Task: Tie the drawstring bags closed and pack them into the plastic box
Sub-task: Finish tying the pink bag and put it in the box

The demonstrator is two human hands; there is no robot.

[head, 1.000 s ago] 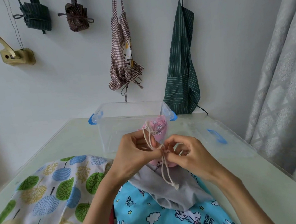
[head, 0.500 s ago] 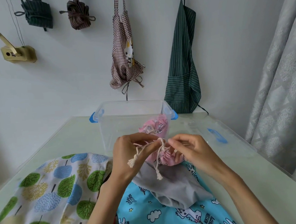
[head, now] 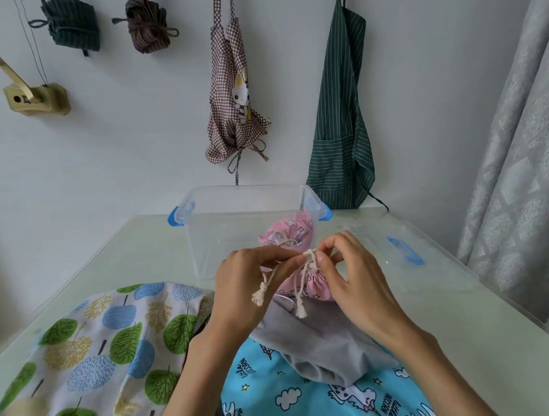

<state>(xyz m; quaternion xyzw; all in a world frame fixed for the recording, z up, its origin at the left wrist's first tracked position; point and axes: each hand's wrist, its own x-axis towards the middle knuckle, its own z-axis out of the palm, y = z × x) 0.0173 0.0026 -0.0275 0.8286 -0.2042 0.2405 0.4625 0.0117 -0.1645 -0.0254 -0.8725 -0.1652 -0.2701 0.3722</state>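
A small pink drawstring bag is held just above the table in front of me. Its neck is gathered and its white drawstring is knotted on top, with two tasselled ends hanging down. My left hand pinches the cord from the left. My right hand pinches it from the right, fingers closed on the knot. Behind my hands stands the clear plastic box with blue latches; a second pink tied bag lies inside it at the right.
A grey bag, a blue unicorn-print bag and a tree-print bag lie on the near table. The box's clear lid lies at the right. Aprons and pouches hang on the wall; a curtain hangs at the right.
The loose cord loops have been pulled down into a tight knot on the bag's neck. Both hands have drawn slightly apart and the cord ends now hang free.
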